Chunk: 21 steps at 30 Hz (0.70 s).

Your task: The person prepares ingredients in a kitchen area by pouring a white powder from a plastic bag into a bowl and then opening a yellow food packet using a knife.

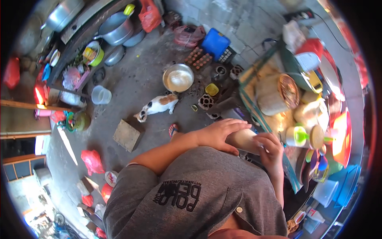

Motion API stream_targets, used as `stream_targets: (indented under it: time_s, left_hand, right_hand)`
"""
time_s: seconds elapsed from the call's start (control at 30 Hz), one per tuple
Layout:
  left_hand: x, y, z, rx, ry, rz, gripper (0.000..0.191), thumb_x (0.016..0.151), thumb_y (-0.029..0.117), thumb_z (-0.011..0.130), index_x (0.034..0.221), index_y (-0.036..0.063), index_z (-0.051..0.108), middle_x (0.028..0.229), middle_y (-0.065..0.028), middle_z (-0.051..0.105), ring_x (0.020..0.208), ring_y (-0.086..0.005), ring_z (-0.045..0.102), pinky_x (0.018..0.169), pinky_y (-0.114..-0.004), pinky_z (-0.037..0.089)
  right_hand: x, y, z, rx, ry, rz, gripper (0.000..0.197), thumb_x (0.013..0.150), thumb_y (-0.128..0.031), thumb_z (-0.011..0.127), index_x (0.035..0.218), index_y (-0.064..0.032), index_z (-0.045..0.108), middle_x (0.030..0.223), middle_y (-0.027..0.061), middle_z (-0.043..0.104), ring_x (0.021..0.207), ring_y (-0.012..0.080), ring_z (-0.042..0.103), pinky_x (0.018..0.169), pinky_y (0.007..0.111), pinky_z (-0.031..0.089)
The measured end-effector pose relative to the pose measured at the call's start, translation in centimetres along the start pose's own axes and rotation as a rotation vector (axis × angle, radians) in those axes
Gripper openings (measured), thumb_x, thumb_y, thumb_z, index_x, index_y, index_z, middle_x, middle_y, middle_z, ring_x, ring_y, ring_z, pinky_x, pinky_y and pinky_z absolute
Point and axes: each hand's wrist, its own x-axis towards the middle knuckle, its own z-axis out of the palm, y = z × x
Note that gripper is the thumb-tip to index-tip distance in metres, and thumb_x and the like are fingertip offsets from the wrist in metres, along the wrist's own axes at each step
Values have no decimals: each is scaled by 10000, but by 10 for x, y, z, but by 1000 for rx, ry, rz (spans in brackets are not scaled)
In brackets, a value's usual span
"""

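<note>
A pale, smooth, rounded cylindrical thing (243,139) lies close in front of my shirt; its exact kind I cannot tell. My left hand (222,134) curves over its left end, fingers stretched along the top and the thumb on the near side. At the other end, my right hand (270,146) has its bent fingers against it, with a small glint between them. Just beyond my right hand is a low table (259,112) with a green edge. On it a large pale container (270,94) lies tilted beside a lidded jar (298,136).
A white, orange and black cat (158,104) stands between a metal basin (178,78) and a concrete block (127,135). A hollow block (206,101) and a blue container (215,43) are farther off. A clear plastic tub (101,95) and a red bag (92,161) lie left.
</note>
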Motion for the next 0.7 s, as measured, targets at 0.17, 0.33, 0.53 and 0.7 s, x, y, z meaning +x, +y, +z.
stream_targets:
  time_s: [0.17, 0.33, 0.53, 0.7]
  left_hand:
    - [-51, -43, -82, 68, 96, -106, 793, 589, 357, 785, 1245, 83, 432, 1189, -124, 511, 1093, -312, 487, 944, -400, 374]
    - [-89, -78, -131, -104, 108, -403, 625, 599, 320, 785, 1118, 73, 539, 1048, -124, 553, 957, -301, 551, 819, -377, 446]
    - [-114, -148, -150, -316, 266, -662, 552, 659, 314, 766, 1100, 66, 545, 1009, -94, 599, 955, -235, 580, 817, -335, 448]
    - [-119, -211, -168, -867, 379, -710, 499, 739, 175, 734, 1171, 55, 513, 1046, -36, 588, 973, -129, 548, 841, -287, 451]
  right_hand:
    - [99, -21, 92, 96, -184, -75, 183, 672, 35, 612, 847, -17, 614, 866, 95, 618, 750, 260, 569, 659, 329, 454]
    - [162, -23, 155, 159, -316, -38, 126, 752, -24, 619, 878, -20, 617, 904, 110, 613, 829, 279, 583, 724, 346, 468]
    - [224, 17, 209, 217, -369, 75, 286, 769, -160, 648, 1017, -23, 605, 1011, 131, 591, 902, 302, 573, 797, 356, 452]
    - [266, 77, 261, 370, -619, 364, 331, 803, -217, 628, 1052, 0, 591, 954, 144, 610, 881, 230, 597, 761, 326, 464]
